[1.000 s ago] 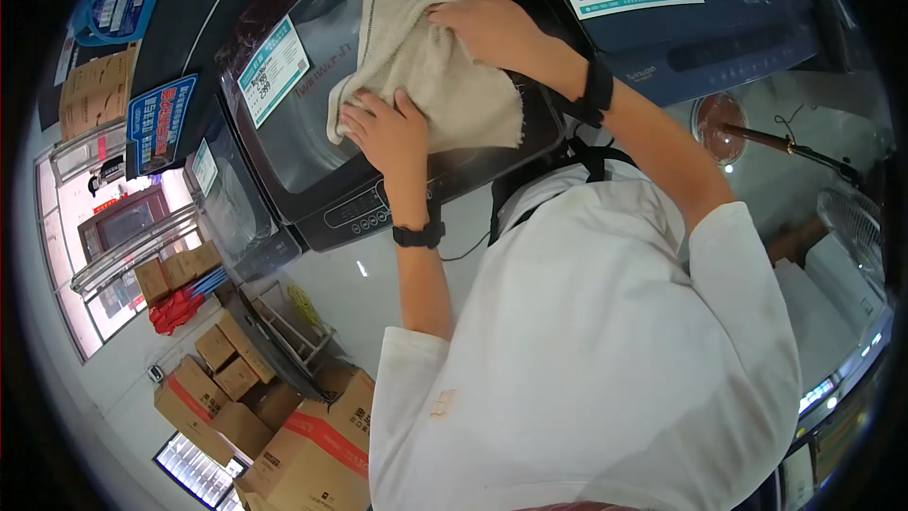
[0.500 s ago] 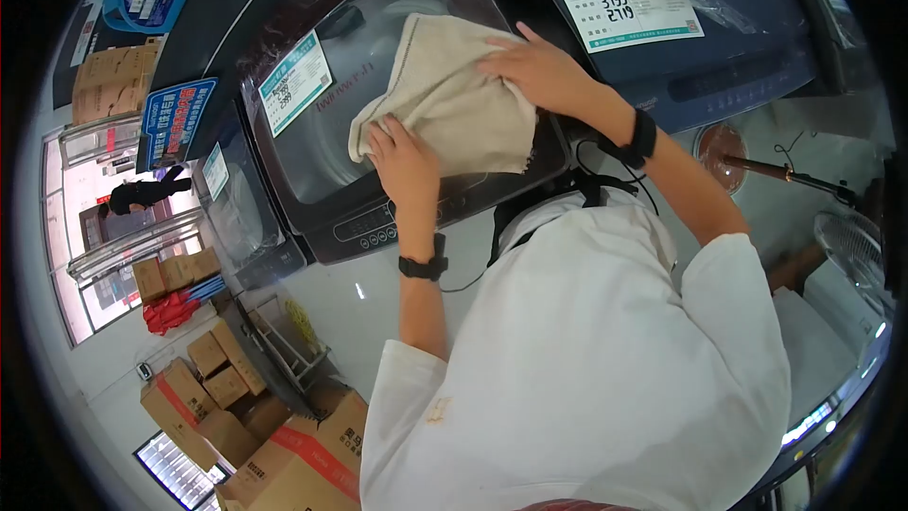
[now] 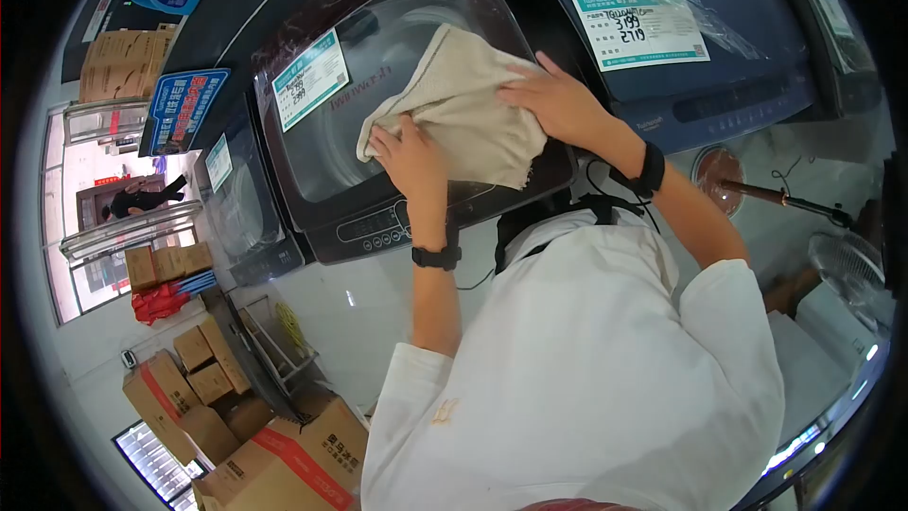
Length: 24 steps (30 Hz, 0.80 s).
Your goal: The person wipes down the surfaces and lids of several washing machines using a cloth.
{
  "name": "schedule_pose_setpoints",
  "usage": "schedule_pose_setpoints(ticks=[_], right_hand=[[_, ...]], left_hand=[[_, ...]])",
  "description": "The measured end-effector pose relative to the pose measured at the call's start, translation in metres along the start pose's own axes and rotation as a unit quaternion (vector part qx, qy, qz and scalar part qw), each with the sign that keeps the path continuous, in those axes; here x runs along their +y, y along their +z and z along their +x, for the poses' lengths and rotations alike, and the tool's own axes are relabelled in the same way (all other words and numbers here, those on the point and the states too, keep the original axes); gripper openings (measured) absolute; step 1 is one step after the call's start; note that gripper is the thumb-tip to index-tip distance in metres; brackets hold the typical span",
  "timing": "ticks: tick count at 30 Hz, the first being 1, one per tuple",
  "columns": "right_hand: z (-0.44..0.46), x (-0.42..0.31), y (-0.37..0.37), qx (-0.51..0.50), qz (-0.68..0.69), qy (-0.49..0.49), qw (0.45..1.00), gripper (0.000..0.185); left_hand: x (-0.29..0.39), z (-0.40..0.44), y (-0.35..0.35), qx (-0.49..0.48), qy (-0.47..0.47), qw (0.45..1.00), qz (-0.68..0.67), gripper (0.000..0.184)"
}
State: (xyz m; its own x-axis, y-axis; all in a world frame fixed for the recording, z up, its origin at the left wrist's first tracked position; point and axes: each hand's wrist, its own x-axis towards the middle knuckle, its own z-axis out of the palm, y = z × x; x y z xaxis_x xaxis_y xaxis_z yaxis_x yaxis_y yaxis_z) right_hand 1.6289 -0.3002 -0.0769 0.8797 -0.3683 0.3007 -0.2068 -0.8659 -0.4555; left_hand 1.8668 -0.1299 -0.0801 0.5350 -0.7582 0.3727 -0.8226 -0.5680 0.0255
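A cream, coarse-woven cloth (image 3: 478, 128) lies rumpled across the front right part of the clear window (image 3: 326, 166) in a dark maroon, top-loading washing machine's lid (image 3: 288, 156), overlapping its front edge. The left hand (image 3: 414, 161) rests at the cloth's left corner, fingers bent over a fold; whether they pinch the fabric cannot be told. The right hand (image 3: 566, 109) lies on the cloth's right part, fingers extended and spread, not closed around it. A white-and-green price label (image 3: 310, 80) occupies the window's left edge; an oval control panel (image 3: 374, 229) lies along the machine's front edge. Beyond its right edge stands a dark blue washing machine (image 3: 724, 109).
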Motion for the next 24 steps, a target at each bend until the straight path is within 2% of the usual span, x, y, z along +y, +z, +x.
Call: schedule_pose_setpoints(ticks=[4,8,12,15,16,19,23,24], right_hand=[[0.042,0.007,0.005,0.11,-0.046,-0.006,0.993,0.044],[0.063,-0.018,0.022,0.114,-0.058,-0.022,0.992,0.045],[0.035,-0.05,0.012,0.029,-0.038,-0.075,0.996,0.043],[0.007,-0.028,0.021,0.039,0.03,-0.04,0.998,0.044],[0.01,-0.032,0.001,0.041,-0.008,-0.021,0.999,0.037],[0.036,-0.019,0.006,0.08,-0.052,0.002,0.995,0.039],[0.079,-0.072,0.048,0.127,-0.113,0.027,0.985,0.037],[0.081,-0.089,0.054,0.129,-0.075,-0.019,0.989,0.037]], left_hand=[[0.004,0.015,-0.008,-0.043,-0.017,0.998,-0.032,0.047],[0.001,0.023,0.002,-0.008,-0.008,0.999,-0.04,0.05],[-0.002,0.0,-0.001,-0.013,-0.02,0.999,-0.046,0.054],[0.005,-0.018,-0.012,-0.009,-0.016,0.999,-0.04,0.054],[0.003,-0.019,-0.012,-0.012,-0.01,0.999,-0.036,0.054],[-0.003,-0.004,-0.006,-0.019,-0.011,0.999,-0.037,0.052],[-0.007,0.02,-0.009,-0.017,-0.042,0.997,-0.065,0.052],[-0.006,0.018,-0.013,-0.024,-0.051,0.996,-0.071,0.053]])
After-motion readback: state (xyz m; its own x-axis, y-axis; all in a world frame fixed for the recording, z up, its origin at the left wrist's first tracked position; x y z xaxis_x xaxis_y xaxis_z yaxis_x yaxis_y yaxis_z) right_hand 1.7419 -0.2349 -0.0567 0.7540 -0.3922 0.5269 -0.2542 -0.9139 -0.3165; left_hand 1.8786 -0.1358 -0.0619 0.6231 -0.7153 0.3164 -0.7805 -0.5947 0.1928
